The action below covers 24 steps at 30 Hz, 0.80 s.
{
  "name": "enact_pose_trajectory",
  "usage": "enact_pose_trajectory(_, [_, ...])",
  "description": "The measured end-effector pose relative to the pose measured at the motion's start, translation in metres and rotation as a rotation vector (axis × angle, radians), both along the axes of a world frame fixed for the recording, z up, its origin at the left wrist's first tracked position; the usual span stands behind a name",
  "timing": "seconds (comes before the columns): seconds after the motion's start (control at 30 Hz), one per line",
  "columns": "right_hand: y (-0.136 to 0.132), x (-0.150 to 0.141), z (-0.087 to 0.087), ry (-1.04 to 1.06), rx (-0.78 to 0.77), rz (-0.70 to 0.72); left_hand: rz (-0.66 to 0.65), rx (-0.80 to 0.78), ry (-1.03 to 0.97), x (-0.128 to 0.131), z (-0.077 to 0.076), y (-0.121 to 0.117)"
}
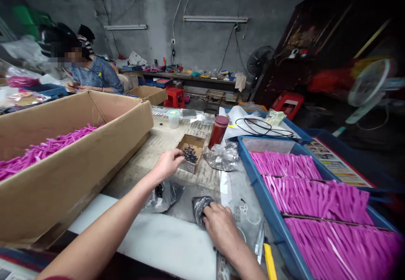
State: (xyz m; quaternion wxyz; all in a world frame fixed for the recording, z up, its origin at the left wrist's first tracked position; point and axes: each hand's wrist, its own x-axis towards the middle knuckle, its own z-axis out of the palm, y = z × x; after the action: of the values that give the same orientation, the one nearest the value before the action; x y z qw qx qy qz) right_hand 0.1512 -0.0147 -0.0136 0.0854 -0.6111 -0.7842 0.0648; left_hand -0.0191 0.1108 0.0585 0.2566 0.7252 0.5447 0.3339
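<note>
My left hand is at the near left edge of a small cardboard box, its fingertips pinched together. What they hold, if anything, is too small to make out. Small black parts lie heaped inside that box. Lower and to the right, my right hand has its fingers curled on a small dark plastic bag, and the fingertips are partly hidden at its edge. Between my arms lies a clear plastic bag with black pieces in it.
A large carton of magenta strips stands left; a blue tray holds rows of magenta pieces at right. Nearby are a dark red canister, a lidded tub, a bag of small parts and a yellow-handled tool. A co-worker sits beyond.
</note>
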Motion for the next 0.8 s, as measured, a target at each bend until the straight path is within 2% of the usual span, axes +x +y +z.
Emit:
enact_pose_trajectory(0.03, [0.0,0.0,0.0,-0.002,0.004,0.005,-0.022,-0.008,0.044,-0.009,-0.001,-0.011])
enact_pose_trajectory(0.17, [0.002,-0.002,-0.002,-0.003,0.01,0.032,-0.126,-0.066,0.44,-0.044,-0.015,-0.046])
enact_pose_trajectory(0.3, [0.002,-0.002,-0.005,0.008,0.013,0.034,-0.221,-0.015,0.632,-0.057,-0.037,-0.056])
enact_pose_trajectory(0.47, [0.0,-0.001,-0.007,0.026,0.019,0.024,-0.163,0.005,0.743,-0.049,-0.055,-0.057])
enact_pose_trajectory(0.8, [-0.004,-0.001,-0.009,0.078,0.055,-0.003,-0.12,0.033,0.725,-0.048,-0.048,-0.071])
